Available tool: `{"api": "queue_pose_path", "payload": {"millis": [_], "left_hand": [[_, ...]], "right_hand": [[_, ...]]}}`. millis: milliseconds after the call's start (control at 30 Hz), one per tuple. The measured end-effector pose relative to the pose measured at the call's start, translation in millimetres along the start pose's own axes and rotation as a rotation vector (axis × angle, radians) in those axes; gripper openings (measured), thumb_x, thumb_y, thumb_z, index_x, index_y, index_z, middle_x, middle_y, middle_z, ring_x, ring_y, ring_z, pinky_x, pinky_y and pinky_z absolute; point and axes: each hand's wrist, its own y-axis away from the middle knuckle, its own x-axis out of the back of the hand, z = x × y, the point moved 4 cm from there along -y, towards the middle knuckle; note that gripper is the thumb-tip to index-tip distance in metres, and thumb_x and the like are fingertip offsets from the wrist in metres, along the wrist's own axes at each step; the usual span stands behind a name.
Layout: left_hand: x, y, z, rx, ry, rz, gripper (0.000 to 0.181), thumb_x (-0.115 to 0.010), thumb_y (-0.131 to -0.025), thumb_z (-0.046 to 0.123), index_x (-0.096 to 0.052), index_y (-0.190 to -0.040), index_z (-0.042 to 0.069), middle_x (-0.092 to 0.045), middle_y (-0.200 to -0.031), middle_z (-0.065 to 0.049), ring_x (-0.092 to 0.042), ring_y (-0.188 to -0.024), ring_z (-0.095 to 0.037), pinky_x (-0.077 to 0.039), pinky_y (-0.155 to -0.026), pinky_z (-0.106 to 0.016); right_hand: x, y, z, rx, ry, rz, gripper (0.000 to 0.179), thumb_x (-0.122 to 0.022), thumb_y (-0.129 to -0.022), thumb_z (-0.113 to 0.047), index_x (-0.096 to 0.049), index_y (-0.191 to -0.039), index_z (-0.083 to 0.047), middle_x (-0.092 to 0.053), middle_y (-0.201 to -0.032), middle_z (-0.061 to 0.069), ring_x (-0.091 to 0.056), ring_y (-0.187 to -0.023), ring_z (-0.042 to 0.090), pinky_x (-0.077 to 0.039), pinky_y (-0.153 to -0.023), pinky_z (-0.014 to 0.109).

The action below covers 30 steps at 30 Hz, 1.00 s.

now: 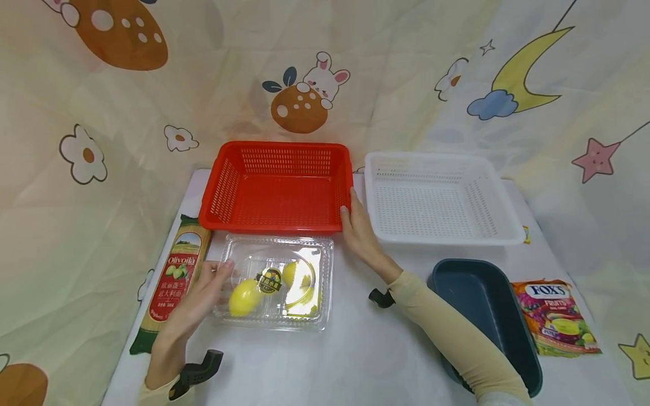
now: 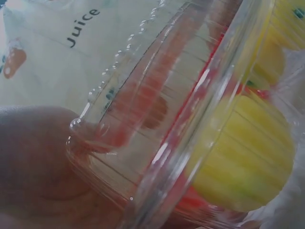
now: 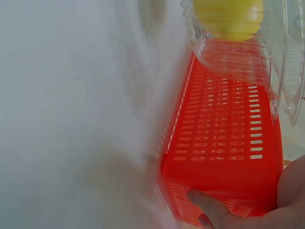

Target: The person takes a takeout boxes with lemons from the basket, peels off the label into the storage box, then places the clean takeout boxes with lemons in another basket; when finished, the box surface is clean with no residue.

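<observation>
A clear plastic clamshell box (image 1: 276, 322) with a label on its lid holds several yellow lemons (image 1: 245, 297). My left hand (image 1: 199, 293) grips the box at its left edge; in the left wrist view the palm (image 2: 43, 176) lies along the box's side. The red basket (image 1: 274, 230) stands behind the box, which hangs close in front of it. At the basket's right front corner my right hand (image 1: 361, 231) holds on, thumb toward the front wall and fingers along the right side. The right wrist view has this thumb (image 3: 209, 205) against the red wall.
Right of the red basket stands a white basket (image 1: 447, 239). A dark blue tray (image 1: 472, 299) lies under my right forearm, with a Fox's candy bag (image 1: 556, 318) beside it. An Olivoilà pasta pack (image 1: 175, 270) lies along the left table edge. Printed cloth hangs behind the table.
</observation>
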Motion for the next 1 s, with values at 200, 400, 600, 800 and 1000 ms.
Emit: {"api": "queue_pose_path", "payload": {"millis": [200, 400, 600, 800, 1000], "left_hand": [[-4.3, -7.3, -2.5, 0.016, 0.007, -0.005, 0.065, -0.035, -0.105, 0.059, -0.024, -0.137, 0.004, -0.028, -0.142, -0.023, -0.033, -0.132, -0.041, -0.04, -0.1, -0.056], [-6.5, -13.8, -4.5, -0.005, 0.004, -0.005, 0.063, -0.033, -0.106, 0.057, -0.019, -0.132, 0.001, -0.025, -0.131, -0.022, -0.028, -0.127, -0.041, -0.036, -0.094, -0.05], [-6.0, -19.0, -10.1, 0.004, 0.035, -0.017, 0.059, -0.034, -0.107, 0.055, -0.018, -0.128, 0.002, -0.027, -0.12, -0.018, -0.03, -0.118, -0.034, -0.032, -0.083, -0.038], [-7.0, -22.7, -16.5, 0.035, 0.028, -0.027, 0.066, -0.034, -0.106, 0.057, -0.017, -0.134, 0.0, -0.028, -0.123, -0.019, -0.031, -0.12, -0.035, -0.032, -0.085, -0.039], [-7.8, -22.7, -17.2, 0.053, 0.04, -0.026, 0.067, -0.034, -0.104, 0.062, -0.02, -0.132, 0.003, -0.031, -0.124, -0.018, -0.034, -0.119, -0.033, -0.035, -0.085, -0.037]], "right_hand": [[0, -0.2, 1, -0.002, 0.008, -0.002, 0.062, -0.037, -0.109, -0.019, -0.01, -0.162, -0.002, -0.019, -0.169, 0.013, -0.022, -0.156, 0.025, -0.02, -0.128, 0.044], [0, 0.2, 0, 0.005, -0.007, -0.003, 0.062, -0.038, -0.109, -0.017, -0.01, -0.162, -0.002, -0.02, -0.169, 0.012, -0.025, -0.154, 0.025, -0.021, -0.127, 0.044], [0, 0.7, 0, 0.011, -0.009, -0.01, 0.062, -0.037, -0.11, -0.018, -0.009, -0.162, -0.001, -0.016, -0.17, 0.012, -0.017, -0.157, 0.024, -0.017, -0.128, 0.043], [0, 0.1, 1, 0.004, -0.003, -0.011, 0.061, -0.036, -0.11, -0.018, -0.009, -0.162, -0.001, -0.017, -0.17, 0.012, -0.018, -0.157, 0.024, -0.017, -0.129, 0.042], [0, 0.7, 0, 0.012, 0.0, -0.008, 0.061, -0.036, -0.11, -0.018, -0.009, -0.162, 0.0, -0.016, -0.17, 0.013, -0.017, -0.157, 0.025, -0.016, -0.128, 0.044]]}}
